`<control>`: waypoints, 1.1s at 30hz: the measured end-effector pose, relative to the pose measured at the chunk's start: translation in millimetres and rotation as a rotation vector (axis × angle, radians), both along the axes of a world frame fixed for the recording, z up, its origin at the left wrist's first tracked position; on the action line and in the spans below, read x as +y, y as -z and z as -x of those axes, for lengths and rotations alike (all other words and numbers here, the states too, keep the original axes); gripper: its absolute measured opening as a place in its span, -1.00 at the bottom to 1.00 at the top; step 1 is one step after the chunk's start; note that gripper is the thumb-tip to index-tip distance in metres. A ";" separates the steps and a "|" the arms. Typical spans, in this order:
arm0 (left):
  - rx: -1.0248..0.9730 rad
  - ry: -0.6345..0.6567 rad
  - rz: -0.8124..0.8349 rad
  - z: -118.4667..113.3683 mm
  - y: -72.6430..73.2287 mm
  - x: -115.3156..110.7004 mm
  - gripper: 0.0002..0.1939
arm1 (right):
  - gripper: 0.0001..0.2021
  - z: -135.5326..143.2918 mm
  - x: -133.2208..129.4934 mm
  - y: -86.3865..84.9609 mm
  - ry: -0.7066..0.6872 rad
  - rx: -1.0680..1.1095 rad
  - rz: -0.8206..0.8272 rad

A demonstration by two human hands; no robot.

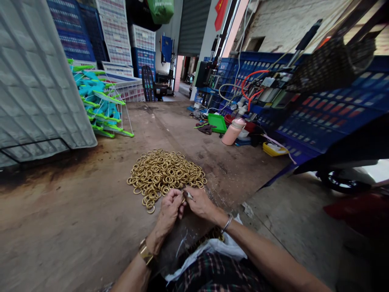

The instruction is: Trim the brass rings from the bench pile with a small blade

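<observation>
1. A wide bench with a stained brown top [75, 219] stretched from the person's lap to its far edge, darkened by a burnt-looking patch toward the left.
2. Past the far edge stood tall stacks of white and blue plastic crates [112, 32], a round black fan [148, 83] and a grey roller shutter [194, 26].
3. On the bench's left side rose a ribbed grey-white panel [45, 81], with a bundle of turquoise and lime-green pieces [100, 101] beside it.
4. Along the right edge, toward the far corner, were a pink cylindrical bottle [232, 133], a bright green rectangular tray [217, 123], a small yellow tray [274, 149] and a loop of orange tubing [251, 87].
5. A low pile of brass-coloured metal rings [164, 170] lay toward the near edge, just beyond both hands; its loose near end trailed beside the left hand [170, 209].
6. That hand's fingers were nearly closed, pinching one brass-coloured ring [183, 199].
7. The right hand [198, 203] met it there, fingers curled in; a small silvery piece [189, 195] showed at its thumb, too small to tell whether gripped or worn.
8. More rings [217, 233] lay below the near edge, by a white sheet [209, 248] across the lap.
</observation>
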State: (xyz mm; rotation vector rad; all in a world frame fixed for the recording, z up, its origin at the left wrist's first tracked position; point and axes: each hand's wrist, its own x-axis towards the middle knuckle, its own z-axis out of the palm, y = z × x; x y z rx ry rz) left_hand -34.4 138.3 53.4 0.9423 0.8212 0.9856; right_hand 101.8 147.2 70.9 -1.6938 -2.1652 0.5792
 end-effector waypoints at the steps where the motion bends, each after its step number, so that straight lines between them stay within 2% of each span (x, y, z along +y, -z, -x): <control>1: 0.005 0.000 -0.009 0.0 0.4 0.0 -0.70 | -0.86 0.3 -1.2 0.2 -0.026 -0.059 0.010; 7: 0.044 -0.017 -0.033 0.1 2.1 -0.5 -0.74 | -0.83 2.3 -2.3 -2.7 -0.057 -0.232 0.037; 13: 0.054 0.021 -0.034 0.9 -0.7 -0.5 -0.72 | -0.82 3.9 -1.7 -2.4 -0.010 -0.322 0.058; 17: -0.047 0.091 0.008 2.2 -3.7 -1.9 -0.74 | -0.79 -9.7 5.9 -1.7 0.100 -0.420 0.077; 21: -0.248 0.153 0.113 3.6 -6.8 -2.3 -0.78 | -0.77 -33.0 15.0 -8.7 0.254 -0.486 0.070; 24: -0.352 0.127 0.210 5.4 -8.3 0.3 -0.79 | -0.80 -35.5 17.1 -10.6 0.251 -0.447 -0.012; 27: -0.379 0.054 0.283 7.2 -8.3 3.1 -0.77 | -0.81 -23.9 17.5 -5.6 0.228 -0.431 -0.065; 30: -0.361 -0.025 0.331 7.8 -7.4 4.2 -0.74 | -0.80 -13.0 19.7 0.5 0.260 -0.455 -0.066; 33: -0.351 -0.046 0.317 6.8 -7.4 4.1 -0.75 | -0.82 -9.8 23.0 3.9 0.280 -0.487 -0.039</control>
